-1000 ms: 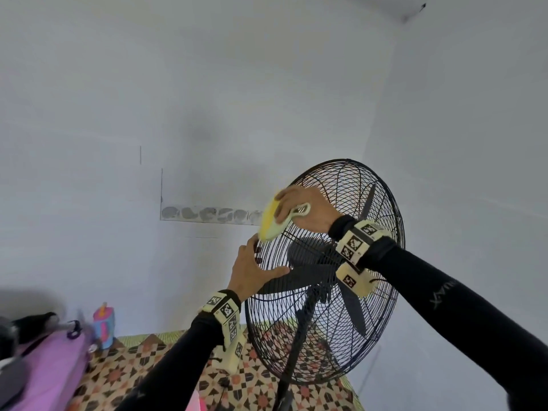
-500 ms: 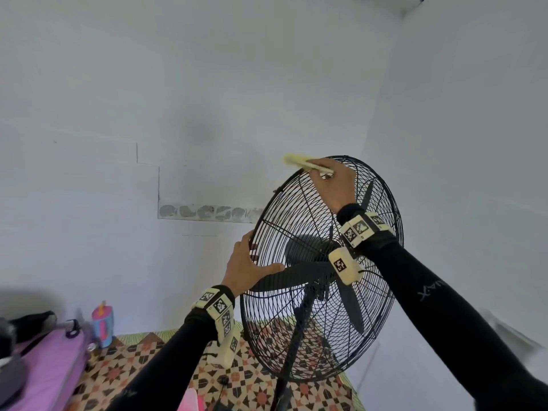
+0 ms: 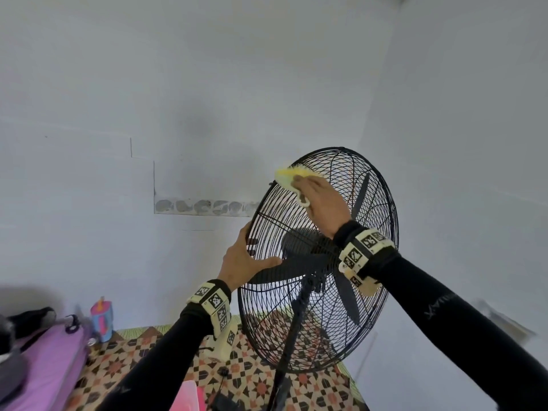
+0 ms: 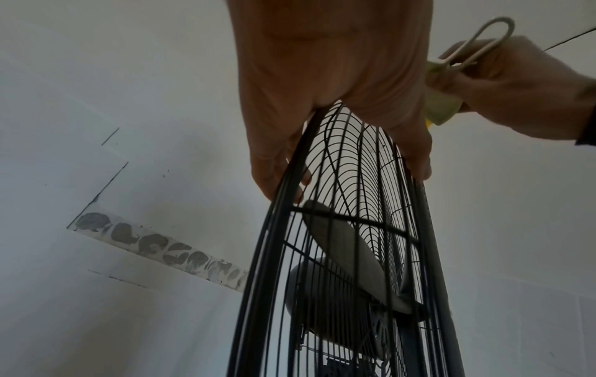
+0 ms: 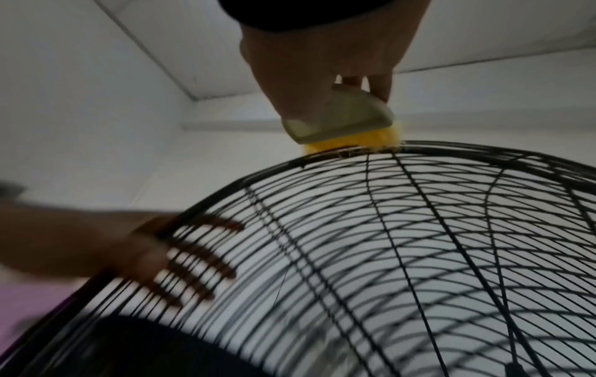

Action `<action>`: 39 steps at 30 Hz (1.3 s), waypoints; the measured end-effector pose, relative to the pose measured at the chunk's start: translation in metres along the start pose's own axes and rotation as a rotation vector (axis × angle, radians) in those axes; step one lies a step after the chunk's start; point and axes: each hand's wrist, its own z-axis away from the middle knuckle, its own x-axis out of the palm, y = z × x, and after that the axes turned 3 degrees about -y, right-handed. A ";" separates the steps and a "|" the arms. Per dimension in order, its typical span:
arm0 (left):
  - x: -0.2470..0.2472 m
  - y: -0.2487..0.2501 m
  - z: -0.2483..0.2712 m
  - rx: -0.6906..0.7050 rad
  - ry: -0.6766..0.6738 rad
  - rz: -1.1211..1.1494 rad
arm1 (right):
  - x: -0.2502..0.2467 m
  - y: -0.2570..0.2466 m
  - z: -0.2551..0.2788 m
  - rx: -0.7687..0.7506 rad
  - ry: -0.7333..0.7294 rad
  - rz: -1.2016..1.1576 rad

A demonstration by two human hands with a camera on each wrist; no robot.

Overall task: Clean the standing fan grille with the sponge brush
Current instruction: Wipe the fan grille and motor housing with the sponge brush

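While a purple bag (image 3: 44,360) and a small blue and pink cup (image 3: 101,321) are sitting at the far left on the patterned floor (image 3: 246,378), the left hand (image 3: 246,259) is gripping the left rim of the black fan grille (image 3: 370,330), thumb lying across the near wires and fingers curled behind the rim, much as it was half a second ago. Further right, the right hand (image 3: 323,203) is holding the sponge brush (image 3: 292,178), fingers wrapped round its pale handle, the loop end sticking out below the hand. Its yellow sponge is pressing on the upper left rim of the grille. Half a second ago the brush was sitting higher, at the very top of the rim; it is now lying lower and further left along the curve.
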 end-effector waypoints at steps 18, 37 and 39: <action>-0.004 0.001 0.001 -0.018 -0.014 0.051 | 0.011 0.007 0.047 -0.077 0.006 -0.251; -0.012 0.008 -0.007 -0.147 -0.004 0.051 | 0.009 -0.010 0.052 0.032 -0.140 -0.336; -0.010 0.016 -0.016 -0.119 0.044 -0.115 | 0.005 -0.025 0.067 -0.133 -0.295 -0.353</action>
